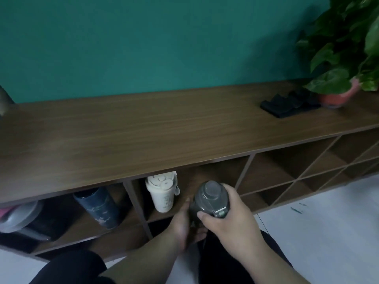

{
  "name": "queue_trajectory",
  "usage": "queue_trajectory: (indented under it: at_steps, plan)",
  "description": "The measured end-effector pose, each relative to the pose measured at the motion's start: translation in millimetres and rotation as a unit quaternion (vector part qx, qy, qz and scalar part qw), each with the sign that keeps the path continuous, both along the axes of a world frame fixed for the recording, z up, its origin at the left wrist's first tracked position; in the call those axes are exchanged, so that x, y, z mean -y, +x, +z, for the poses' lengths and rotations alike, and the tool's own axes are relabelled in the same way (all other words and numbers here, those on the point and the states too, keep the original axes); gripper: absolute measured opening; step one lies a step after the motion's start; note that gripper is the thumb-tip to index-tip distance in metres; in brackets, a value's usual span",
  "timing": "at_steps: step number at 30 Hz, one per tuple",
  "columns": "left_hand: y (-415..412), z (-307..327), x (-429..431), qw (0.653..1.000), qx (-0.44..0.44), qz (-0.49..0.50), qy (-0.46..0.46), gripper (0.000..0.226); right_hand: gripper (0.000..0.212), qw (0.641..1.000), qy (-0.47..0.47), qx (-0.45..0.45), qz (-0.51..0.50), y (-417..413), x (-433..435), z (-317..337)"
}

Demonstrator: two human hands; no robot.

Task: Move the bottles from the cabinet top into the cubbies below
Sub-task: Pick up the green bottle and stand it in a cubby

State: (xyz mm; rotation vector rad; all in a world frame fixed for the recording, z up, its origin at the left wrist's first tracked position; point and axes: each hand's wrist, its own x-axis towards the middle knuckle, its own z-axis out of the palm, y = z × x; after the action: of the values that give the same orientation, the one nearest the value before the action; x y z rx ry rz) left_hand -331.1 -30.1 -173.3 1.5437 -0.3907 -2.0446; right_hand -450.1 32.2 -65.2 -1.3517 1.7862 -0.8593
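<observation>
I hold a grey translucent bottle (pixel 209 198) with both hands, just in front of the top-row cubby of the brown cabinet (pixel 143 128). My right hand (pixel 231 218) grips its lid and shoulder from the right. My left hand (pixel 182 224) supports its lower body from the left. A white bottle (pixel 162 192) stands upright at the left of that same cubby. A dark blue bottle (pixel 98 207) leans in the cubby to the left. The lower part of the grey bottle is hidden by my hands.
A potted plant (pixel 346 58) in a red pot and a black folded item (pixel 287 104) sit at the cabinet top's right end. Grey and black items (pixel 22 218) fill the far-left cubby. Open cubbies (pixel 287 171) run to the right. My knees are at the bottom edge.
</observation>
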Motion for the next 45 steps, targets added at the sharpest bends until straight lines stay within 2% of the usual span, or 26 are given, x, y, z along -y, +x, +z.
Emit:
queue_trajectory:
  at_steps: [5, 9, 11, 14, 18, 20, 26, 33, 35, 37, 39, 45]
  plan:
    - [-26, -37, 34, 1.000, -0.004, 0.000, 0.018, 0.084, 0.063, 0.999, 0.033, -0.007, -0.021, -14, 56, -32]
    - [-24, -40, 50, 0.998, 0.059, 0.000, -0.018, 0.071, 0.049, 0.998, 0.041, 0.016, -0.045, -20, 86, -45]
    - [-20, -40, 58, 0.997, 0.065, -0.003, -0.031, 0.071, 0.047, 0.998, 0.033, 0.023, -0.055, -22, 94, -50]
    - [-19, -39, 65, 0.996, 0.078, -0.010, -0.040, 0.057, 0.044, 0.997, 0.029, 0.033, -0.069, -21, 102, -55]
    - [-22, -42, 71, 0.997, 0.059, 0.005, -0.044, 0.070, 0.040, 0.996, 0.023, 0.033, -0.075, -17, 109, -53]
    - [-25, -42, 74, 0.998, 0.049, 0.012, -0.046, 0.068, 0.040, 0.996, 0.022, 0.036, -0.077, -17, 112, -54]
    - [-33, -36, 73, 0.998, 0.058, 0.009, -0.035, 0.041, 0.043, 0.995, 0.017, 0.045, -0.089, -17, 115, -58]
    - [-34, -30, 70, 0.996, 0.078, 0.011, -0.049, 0.050, 0.049, 0.995, 0.016, 0.039, -0.095, -16, 115, -61]
    - [-35, -26, 69, 0.996, 0.075, 0.022, -0.044, 0.054, 0.059, 0.994, 0.022, 0.043, -0.098, -17, 114, -63]
    - [-35, -18, 67, 0.994, 0.090, 0.040, -0.040, 0.053, 0.078, 0.994, 0.026, 0.045, -0.101, -19, 113, -66]
    - [-34, -12, 66, 0.991, 0.109, 0.055, -0.057, 0.052, 0.083, 0.993, 0.026, 0.055, -0.099, -22, 112, -67]
    - [-31, 7, 63, 0.990, 0.092, 0.009, -0.110, 0.050, 0.037, 0.992, 0.032, 0.079, -0.089, -22, 109, -61]
